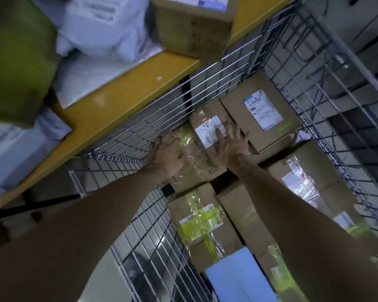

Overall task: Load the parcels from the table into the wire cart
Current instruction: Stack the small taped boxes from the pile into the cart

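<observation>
At the bottom centre of the frame, a flat pale-blue parcel (238, 277) is seen lying among brown cardboard boxes already stowed in the grey wire cart (205, 79). One of them, in the lower middle, is a box banded with yellow-green tape (203, 223). Further in, at mid-frame, a brown cardboard parcel wrapped in clear tape (205, 158) is being settled toward the cart's far-left corner, close to the mesh wall and just beside a larger brown box with a white label (260, 110). The left hand (168, 153) is laid over the parcel's left side, its fingers bent round the edge next to the mesh, so far as the blur allows. The right hand (231, 144) is pressed flat on top, fingers spread wide across the parcel's white label, with nothing gripped. Beyond the mesh, in the upper left, a yellow-topped table (122, 92) is shown carrying white plastic mailer bags (100, 29) and a brown cardboard carton (194, 25) near its edge. Two risks are judged likely: the left fingers could be pinched between parcel and wire if the parcel is pushed home before they are drawn out, and the parcel could be left tilted on uneven boxes beneath.
</observation>
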